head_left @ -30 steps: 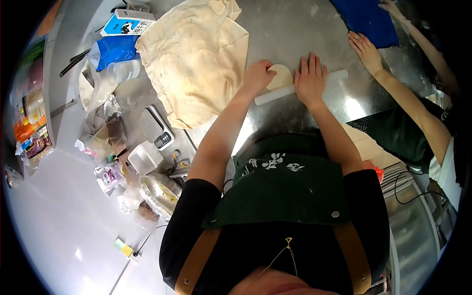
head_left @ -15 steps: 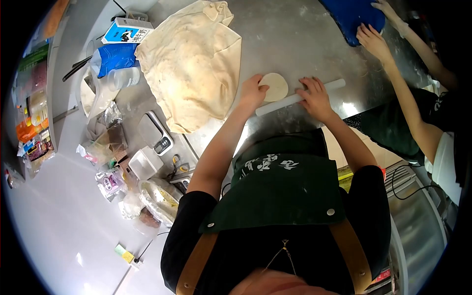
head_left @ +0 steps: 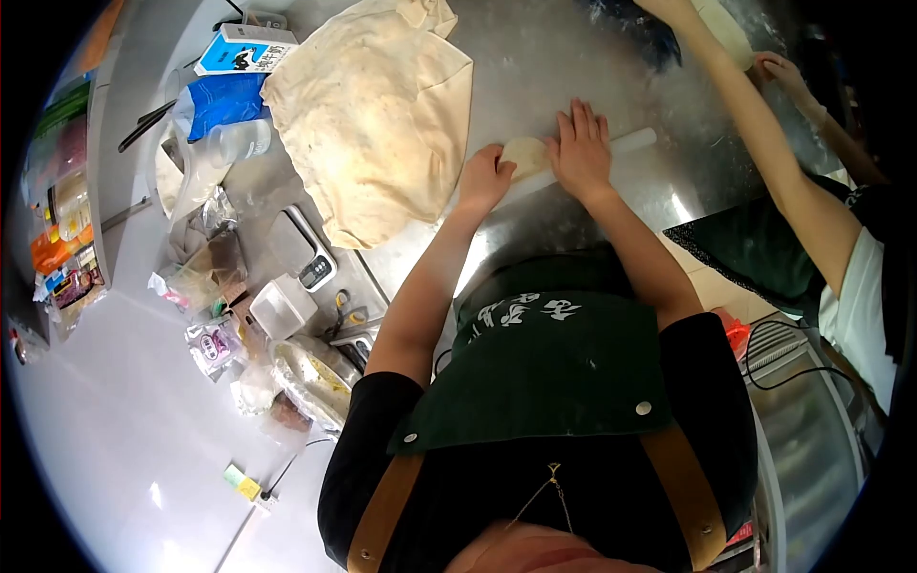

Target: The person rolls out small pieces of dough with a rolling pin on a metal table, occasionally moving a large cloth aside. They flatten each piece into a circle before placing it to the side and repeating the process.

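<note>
In the upper middle of the frame, a thin, pale, rounded sheet of dough point(head_left: 523, 155) lies on the smooth grey metal table point(head_left: 535, 72), between the two hands, with the white, straight, cylindrical rolling pin point(head_left: 632, 142) along its lower edge. The left hand point(head_left: 484, 180) is curled at the dough's left edge, though I cannot tell if it pinches it, while the right hand point(head_left: 584, 155) lies flat over the pin, its fingers extended, just right of the dough. To the left spreads a wrinkled cream cloth point(head_left: 373, 124).

Holding edge of dough disc point(head_left: 524, 156) with left hand point(head_left: 484, 180); resting right hand point(head_left: 581, 155) flat across white rolling pin point(head_left: 630, 143) on metal tabletop point(head_left: 535, 67), near cream cloth point(head_left: 373, 124).
</note>
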`<state>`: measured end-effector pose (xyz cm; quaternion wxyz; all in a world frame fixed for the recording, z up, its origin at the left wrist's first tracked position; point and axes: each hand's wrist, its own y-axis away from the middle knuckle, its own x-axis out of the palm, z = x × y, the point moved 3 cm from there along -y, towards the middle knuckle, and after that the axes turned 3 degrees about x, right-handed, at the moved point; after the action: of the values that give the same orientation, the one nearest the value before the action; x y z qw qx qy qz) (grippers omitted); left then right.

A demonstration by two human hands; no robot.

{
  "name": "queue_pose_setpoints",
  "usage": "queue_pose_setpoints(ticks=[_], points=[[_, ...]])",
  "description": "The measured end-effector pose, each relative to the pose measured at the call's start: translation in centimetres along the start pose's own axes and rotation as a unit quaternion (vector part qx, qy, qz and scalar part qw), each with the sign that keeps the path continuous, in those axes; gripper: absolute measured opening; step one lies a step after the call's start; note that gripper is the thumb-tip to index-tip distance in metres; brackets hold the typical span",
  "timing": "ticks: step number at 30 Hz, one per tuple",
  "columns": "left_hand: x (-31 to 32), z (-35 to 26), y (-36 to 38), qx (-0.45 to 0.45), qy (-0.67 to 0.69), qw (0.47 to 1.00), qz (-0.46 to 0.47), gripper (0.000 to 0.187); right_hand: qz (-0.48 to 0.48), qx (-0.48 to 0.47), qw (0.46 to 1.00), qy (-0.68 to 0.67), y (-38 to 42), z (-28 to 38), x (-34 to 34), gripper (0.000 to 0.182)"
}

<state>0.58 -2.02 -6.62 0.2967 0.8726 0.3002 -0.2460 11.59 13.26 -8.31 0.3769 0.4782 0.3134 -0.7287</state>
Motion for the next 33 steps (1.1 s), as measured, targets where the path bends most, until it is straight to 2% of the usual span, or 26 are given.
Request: queue_pose_setpoints(ticks=[2, 5, 7, 8, 11, 14, 16, 19, 21, 24, 27, 30, 33], points=[[0.4, 1.1, -0.8, 0.018, 0.055, 0.998, -0.026, 0.023, 0.008, 0.010, 0.999, 0.029, 0.7, -0.2, 0.7, 0.050], [0.4, 1.3, -1.8, 0.017, 0.092, 0.995, 0.012, 0.027, 0.020, 0.005, 0.999, 0.040, 0.7, -0.2, 0.4, 0.053], [0.1, 0.6, -2.3, -0.001, 0.084, 0.996, 0.019, 0.026, 0.008, 0.019, 1.000, 0.020, -2.2, 1.0, -0.6, 0.054], [-0.3, 0.2, -2.5, -0.009, 0.079, 0.997, 0.021, 0.025, 0.012, 0.010, 1.000, 0.021, -0.9, 0.8, -0.4, 0.055], [0.4, 1.4, -3.5, 0.040, 0.062, 0.997, -0.003, 0.024, 0.006, -0.021, 0.999, 0.038, 0.9, -0.2, 0.3, 0.057], [-0.2, -0.4, -3.7, 0.032, 0.039, 0.998, 0.033, 0.025, 0.005, -0.015, 0.998, 0.054, 0.1, 0.1, 0.2, 0.058], [0.0, -0.9, -3.8, 0.053, -0.021, 0.997, 0.055, 0.025, -0.005, -0.006, 0.998, 0.055, -2.4, 1.1, -0.1, 0.059], [-0.3, -2.2, -3.9, 0.110, -0.140, 0.982, 0.055, 0.022, -0.012, -0.031, 0.999, -0.007, 0.1, 0.2, -0.3, 0.062], [-0.2, -3.4, -2.3, 0.154, -0.209, 0.965, 0.041, 0.020, 0.026, -0.056, 0.997, -0.036, 3.0, -1.0, -1.3, 0.060], [-1.0, -5.8, -0.2, 0.139, -0.235, 0.958, 0.092, 0.023, 0.075, -0.122, 0.988, -0.052, 6.2, -3.3, -2.9, 0.052], [-1.4, -4.3, 0.1, 0.085, -0.084, 0.990, 0.081, 0.029, 0.102, -0.154, 0.981, -0.054, 7.0, -4.8, -4.1, 0.042], [-0.8, -2.8, 0.0, -0.013, -0.248, 0.953, 0.172, 0.034, 0.102, -0.170, 0.978, -0.064, 5.9, -4.6, -4.8, 0.037], [-0.9, -2.3, 0.3, -0.006, -0.236, 0.957, 0.171, 0.038, 0.103, -0.205, 0.971, -0.061, 3.7, -2.9, -5.2, 0.036]])
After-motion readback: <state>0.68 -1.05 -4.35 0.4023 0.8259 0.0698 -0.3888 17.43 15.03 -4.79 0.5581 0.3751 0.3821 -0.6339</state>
